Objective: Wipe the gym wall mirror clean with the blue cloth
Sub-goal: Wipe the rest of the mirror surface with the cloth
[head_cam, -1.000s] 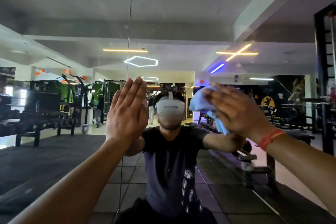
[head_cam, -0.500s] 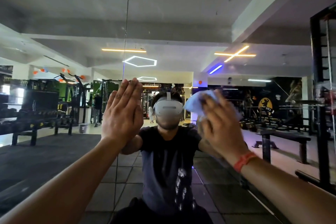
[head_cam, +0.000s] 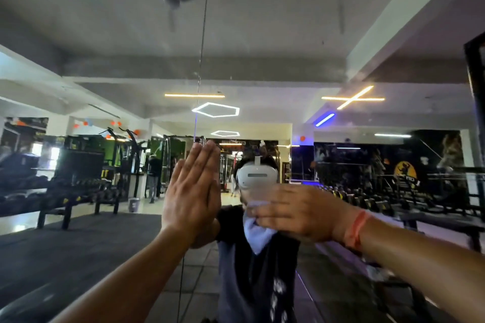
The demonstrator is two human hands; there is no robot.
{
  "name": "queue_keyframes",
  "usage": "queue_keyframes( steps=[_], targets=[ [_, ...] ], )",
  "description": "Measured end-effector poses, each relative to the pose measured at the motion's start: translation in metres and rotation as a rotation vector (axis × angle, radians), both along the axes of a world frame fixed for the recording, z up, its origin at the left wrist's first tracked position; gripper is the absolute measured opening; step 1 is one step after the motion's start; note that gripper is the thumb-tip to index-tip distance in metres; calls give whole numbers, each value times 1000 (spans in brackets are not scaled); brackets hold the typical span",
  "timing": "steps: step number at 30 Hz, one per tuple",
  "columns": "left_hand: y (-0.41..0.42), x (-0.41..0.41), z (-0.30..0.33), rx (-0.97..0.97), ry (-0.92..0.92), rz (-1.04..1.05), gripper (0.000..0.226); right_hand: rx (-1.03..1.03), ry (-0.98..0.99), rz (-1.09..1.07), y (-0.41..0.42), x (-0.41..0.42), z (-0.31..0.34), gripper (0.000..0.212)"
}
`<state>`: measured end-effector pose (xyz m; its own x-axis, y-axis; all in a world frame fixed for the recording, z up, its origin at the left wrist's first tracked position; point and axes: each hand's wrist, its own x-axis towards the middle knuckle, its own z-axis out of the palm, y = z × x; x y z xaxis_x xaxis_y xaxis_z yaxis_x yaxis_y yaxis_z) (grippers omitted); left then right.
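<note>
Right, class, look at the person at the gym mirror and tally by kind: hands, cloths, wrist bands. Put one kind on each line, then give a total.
Hands: 2 (left hand, fingers straight and upright; right hand, pressing the cloth)
Blue cloth: 1
Orange wrist band: 1, on the right wrist
Total: 4

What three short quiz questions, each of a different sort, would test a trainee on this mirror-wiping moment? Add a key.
1. True or false: the left hand lies flat on the mirror, fingers straight.
2. Which hand presses the blue cloth to the glass? A left, B right, C both.
3. Fill in: the right hand wears an orange ____ at the wrist.

Key: 1 true; 2 B; 3 band.
</note>
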<state>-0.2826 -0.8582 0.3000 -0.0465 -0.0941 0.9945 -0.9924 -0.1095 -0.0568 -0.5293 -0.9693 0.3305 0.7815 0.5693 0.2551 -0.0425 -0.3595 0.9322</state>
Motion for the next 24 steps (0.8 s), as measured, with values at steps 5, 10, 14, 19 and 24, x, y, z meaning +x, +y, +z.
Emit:
queue_keyframes(
  steps=[5, 10, 14, 19, 24],
  targets=[
    [2, 0, 6, 24, 12, 11, 59, 159, -470, 64, 9, 32, 123, 37],
    [2, -3, 50, -12, 100, -7, 59, 166, -401, 60, 17, 54, 105, 39],
    [6, -5, 95, -1, 167, -7, 64, 141, -492, -13, 29, 43, 213, 48],
    [5, -1, 108, -19, 194, 30, 60, 580, -620, 2, 67, 108, 229, 46],
    [7, 7, 103, -21, 154, 32, 59, 203, -180, -5, 46, 69, 187, 46]
  ],
)
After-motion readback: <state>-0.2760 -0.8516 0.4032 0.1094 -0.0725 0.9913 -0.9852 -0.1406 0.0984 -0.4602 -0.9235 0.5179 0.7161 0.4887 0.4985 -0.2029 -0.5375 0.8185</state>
